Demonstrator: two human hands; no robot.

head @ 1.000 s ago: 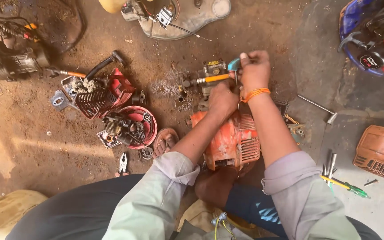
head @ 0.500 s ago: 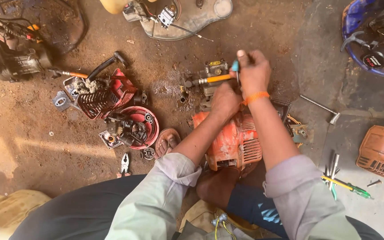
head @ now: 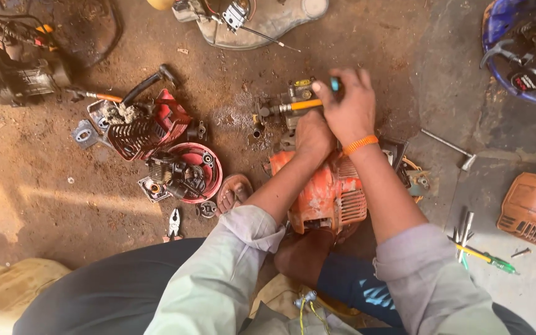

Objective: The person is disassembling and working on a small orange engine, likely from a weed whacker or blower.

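An orange small-engine housing point(head: 327, 195) stands on the dirt floor between my legs. My left hand point(head: 313, 135) presses down on its top, fingers closed over the metal parts there. My right hand point(head: 350, 107), with an orange band at the wrist, is shut on a screwdriver point(head: 302, 105) with a yellow shaft and blue handle end. The screwdriver lies nearly level, its tip pointing left into a grey metal part point(head: 293, 96) at the top of the engine.
A red engine cover point(head: 150, 127) and a red round starter housing point(head: 193, 170) with parts lie to the left. Pliers point(head: 174, 223) lie near my knee. An orange cover point(head: 535, 211), screwdrivers point(head: 482, 254) and a T-wrench point(head: 451, 147) lie on the right. A sandalled foot point(head: 234, 192) rests nearby.
Both hands stay on the engine; my right hand with the screwdriver shifted slightly, and the view moved a little.
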